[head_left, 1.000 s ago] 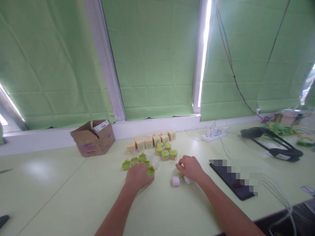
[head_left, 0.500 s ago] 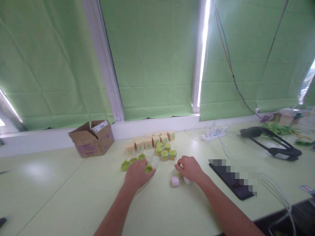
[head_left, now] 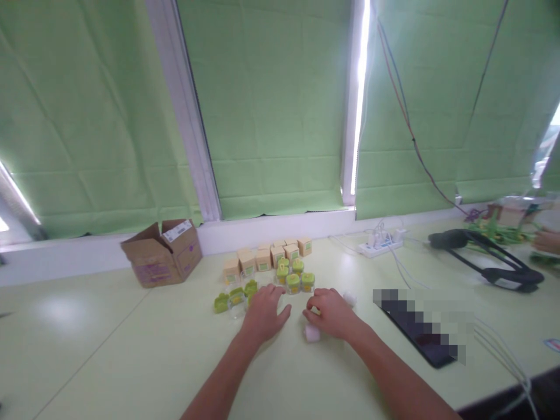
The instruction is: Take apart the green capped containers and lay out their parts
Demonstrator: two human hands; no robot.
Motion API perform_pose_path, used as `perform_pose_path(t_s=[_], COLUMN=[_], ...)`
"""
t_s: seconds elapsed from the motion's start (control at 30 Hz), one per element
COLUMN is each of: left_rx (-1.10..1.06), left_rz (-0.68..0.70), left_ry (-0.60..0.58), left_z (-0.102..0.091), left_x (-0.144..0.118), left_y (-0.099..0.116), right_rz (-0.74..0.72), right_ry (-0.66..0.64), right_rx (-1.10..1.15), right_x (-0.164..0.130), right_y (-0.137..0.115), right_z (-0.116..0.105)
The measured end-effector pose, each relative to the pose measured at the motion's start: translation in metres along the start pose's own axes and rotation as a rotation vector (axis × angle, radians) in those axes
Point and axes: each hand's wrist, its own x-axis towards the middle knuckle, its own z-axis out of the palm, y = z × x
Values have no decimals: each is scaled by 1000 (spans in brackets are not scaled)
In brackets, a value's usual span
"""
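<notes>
My left hand point(head_left: 265, 315) is over the table with its thumb apart from its fingers, holding nothing that I can see. Beside it lie green flower-shaped lids point(head_left: 221, 303) and clear little cups, partly covered by the hand. My right hand point(head_left: 330, 313) has its fingers curled in; whatever they grip is hidden. Just below those fingers is a small pale pink roll point(head_left: 312, 333). A white rounded piece point(head_left: 349, 299) lies behind the right hand. Small clear jars with green lids point(head_left: 293, 283) stand in a cluster beyond both hands.
Several small tan boxes point(head_left: 263, 259) stand behind the jars. An open cardboard box point(head_left: 160, 256) is at the back left. To the right are a black phone point(head_left: 420, 333), partly pixelated, a white power strip point(head_left: 380, 247) with cables, and a black headset-like object point(head_left: 485, 256). Another person's hand point(head_left: 546, 241) shows at the right edge.
My left hand has shifted right, off the green lids, and its fingers have spread. My right hand has moved slightly left and down, uncovering the white piece. Another person's hand has appeared at right.
</notes>
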Motion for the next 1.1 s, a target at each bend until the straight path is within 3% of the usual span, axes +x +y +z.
perform_pose_path(t_s=[0.17, 0.43, 0.67, 0.9, 1.1], left_rx=[98, 162, 161, 139, 108], left_rz=[-13, -68, -65, -49, -29], left_ry=[-87, -28, -72, -79, -34], left_z=[3, 26, 38, 37, 19], left_x=[23, 61, 75, 77, 69], left_y=[4, -7, -16, -13, -10], right_rz=[2, 27, 49, 36, 39], right_ry=[8, 22, 36, 81, 79], right_rx=[1, 10, 29, 50, 78], right_x=[1, 2, 3, 2, 2], right_y=[2, 3, 3, 5, 6], right_z=[4, 2, 0, 0, 0])
